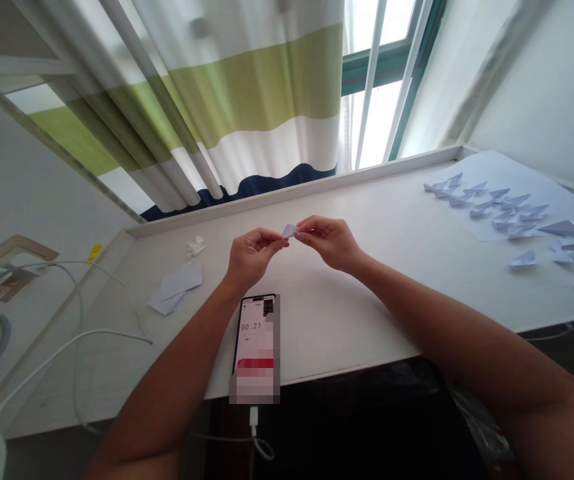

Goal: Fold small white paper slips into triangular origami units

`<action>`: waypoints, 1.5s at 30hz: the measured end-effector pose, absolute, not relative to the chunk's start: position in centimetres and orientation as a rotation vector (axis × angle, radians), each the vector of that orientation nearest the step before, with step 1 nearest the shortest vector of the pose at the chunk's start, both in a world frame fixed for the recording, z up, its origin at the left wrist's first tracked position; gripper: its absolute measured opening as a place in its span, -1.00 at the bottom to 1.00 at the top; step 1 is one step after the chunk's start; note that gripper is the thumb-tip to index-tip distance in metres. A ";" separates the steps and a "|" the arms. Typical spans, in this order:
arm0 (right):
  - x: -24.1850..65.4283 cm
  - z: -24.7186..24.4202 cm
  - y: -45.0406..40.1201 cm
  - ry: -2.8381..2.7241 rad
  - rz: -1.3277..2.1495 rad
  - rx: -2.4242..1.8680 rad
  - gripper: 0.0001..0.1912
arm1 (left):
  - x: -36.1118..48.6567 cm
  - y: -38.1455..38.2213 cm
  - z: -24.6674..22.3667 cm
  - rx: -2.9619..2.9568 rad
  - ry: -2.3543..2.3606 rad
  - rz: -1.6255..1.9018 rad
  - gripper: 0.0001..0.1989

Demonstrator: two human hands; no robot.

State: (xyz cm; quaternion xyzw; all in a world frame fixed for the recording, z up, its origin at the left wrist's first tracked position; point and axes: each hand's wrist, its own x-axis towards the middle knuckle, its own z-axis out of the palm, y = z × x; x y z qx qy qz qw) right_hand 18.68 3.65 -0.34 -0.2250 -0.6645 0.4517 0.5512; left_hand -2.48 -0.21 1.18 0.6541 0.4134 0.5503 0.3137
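Observation:
A small folded piece of white paper [289,231] is held up over the middle of the white table, between my two hands. My left hand [254,257] pinches its left corner between thumb and fingers. On the other side, my right hand [331,243] pinches the right corner the same way. The paper has a pointed top and looks roughly triangular. Several folded white paper boats [523,260] stand at the right of the table, many of them on a large white sheet [507,167].
Left of my left hand lie a few flat paper pieces [181,281] and a crumpled white tissue [195,247]. A phone [254,343] showing a timer lies at the near edge. White cables [74,340] run over the left side. A raised rim [287,193] borders the table's back.

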 end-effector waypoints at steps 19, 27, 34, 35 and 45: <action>18.0 0.1 3.2 -1.440 1.251 -0.608 -0.46 | -1.2 -0.6 1.8 1.507 1.114 1.362 -0.55; 18.2 -0.4 3.1 -1.594 1.326 -0.661 -0.47 | -1.5 -0.5 1.7 1.507 1.149 1.236 -0.50; 18.3 -0.5 3.3 -1.545 1.427 -0.674 -0.51 | -1.4 -0.6 1.2 1.561 1.182 1.224 -0.55; 18.4 -0.5 3.4 -1.527 1.448 -0.688 -0.51 | -1.4 -0.6 1.1 1.640 1.208 1.259 -0.58; 18.3 -0.4 3.1 -1.582 1.439 -0.700 -0.49 | -1.9 -0.9 1.0 1.987 1.319 1.335 -0.74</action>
